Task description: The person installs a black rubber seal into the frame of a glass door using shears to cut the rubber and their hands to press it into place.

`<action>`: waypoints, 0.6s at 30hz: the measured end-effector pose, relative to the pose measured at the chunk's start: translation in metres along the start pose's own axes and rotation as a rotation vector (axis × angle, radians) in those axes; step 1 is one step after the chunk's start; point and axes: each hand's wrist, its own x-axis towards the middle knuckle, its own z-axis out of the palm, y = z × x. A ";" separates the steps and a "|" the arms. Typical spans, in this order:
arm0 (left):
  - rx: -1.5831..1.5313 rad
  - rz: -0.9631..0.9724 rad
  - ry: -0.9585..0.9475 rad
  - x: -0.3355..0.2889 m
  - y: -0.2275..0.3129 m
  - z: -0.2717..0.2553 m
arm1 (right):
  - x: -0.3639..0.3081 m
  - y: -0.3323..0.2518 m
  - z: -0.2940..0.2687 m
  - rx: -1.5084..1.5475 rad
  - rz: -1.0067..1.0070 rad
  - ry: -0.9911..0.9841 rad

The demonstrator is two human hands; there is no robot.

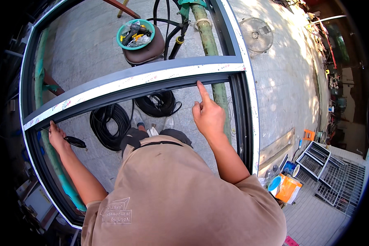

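Observation:
A large dark grey window frame (pixel 123 84) with white printed protective film surrounds me, its crossbar in front of my body. My left hand (pixel 58 138) is closed at the crossbar's left end, fingertips against the inner edge. From that hand sticks out a thin tool with a black loop (pixel 75 142); the fingers partly hide it, so its exact kind is unclear. Toward the bar's right end, my right hand (pixel 209 115) stretches its index finger onto the dark inner groove (pixel 172 84). Its other fingers are curled, with nothing visible in them.
Coils of black strip (pixel 110 126) lie on the floor by my feet. Green-wrapped poles (pixel 207 35) run beneath the frame. Beyond the crossbar, a turquoise basin (pixel 119 36) of parts sits on a brown stool (pixel 145 53). A round fan (pixel 256 35) and metal grilles (pixel 342 180) are at right.

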 end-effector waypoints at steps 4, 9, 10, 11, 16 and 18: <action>-0.006 -0.003 -0.007 -0.002 0.002 0.006 | -0.001 -0.001 0.004 -0.229 -0.030 -0.033; 0.008 -0.005 -0.012 -0.005 0.001 0.001 | 0.004 -0.012 -0.010 -0.158 -0.158 -0.043; 0.009 -0.007 -0.011 -0.006 0.002 0.002 | 0.005 -0.019 -0.012 -0.101 -0.186 -0.042; 0.010 -0.008 -0.010 -0.008 0.002 0.003 | 0.005 -0.026 -0.010 -0.088 -0.184 -0.072; 0.022 -0.007 -0.034 -0.009 0.006 0.004 | 0.001 -0.033 0.010 -0.100 -0.149 -0.156; 0.031 -0.003 -0.032 -0.012 0.007 0.005 | 0.003 -0.034 0.005 -0.107 -0.167 -0.140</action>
